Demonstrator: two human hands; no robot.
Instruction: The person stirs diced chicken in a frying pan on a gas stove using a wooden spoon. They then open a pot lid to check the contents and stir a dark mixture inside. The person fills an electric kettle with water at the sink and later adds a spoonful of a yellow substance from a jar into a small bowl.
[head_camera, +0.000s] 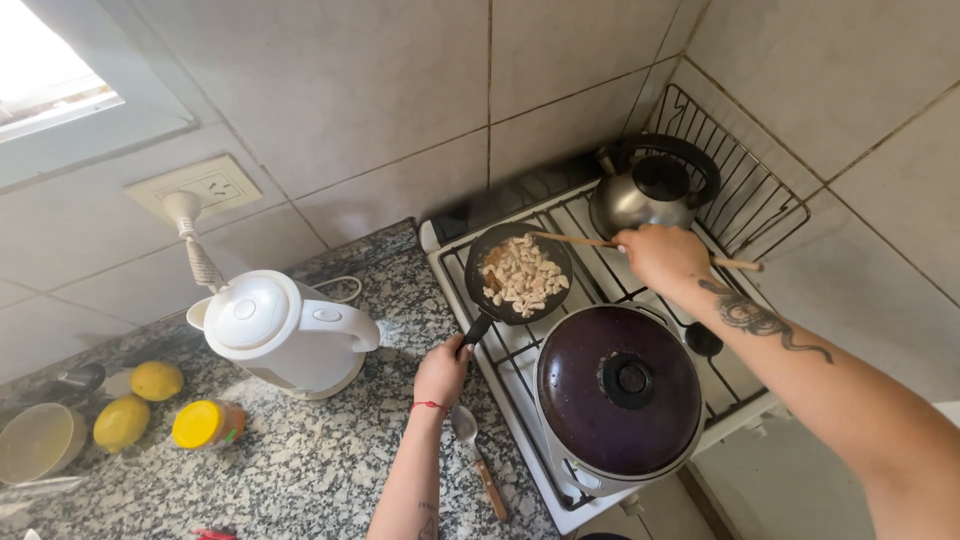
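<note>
My left hand (441, 372) is clamped on the handle of the small black pan (519, 273) just beyond it on the white stove (450, 245), and my right hand (661, 256) is closed around a wooden stick (572, 239) whose tip reaches left into the pale food pieces (523, 276). I judge it best to hold the pan level on its grate and turn the pieces gently from the rim inward, keeping my forearm off the lidded pot (619, 390) below it. I cannot make out whether a flame burns under the pan.
</note>
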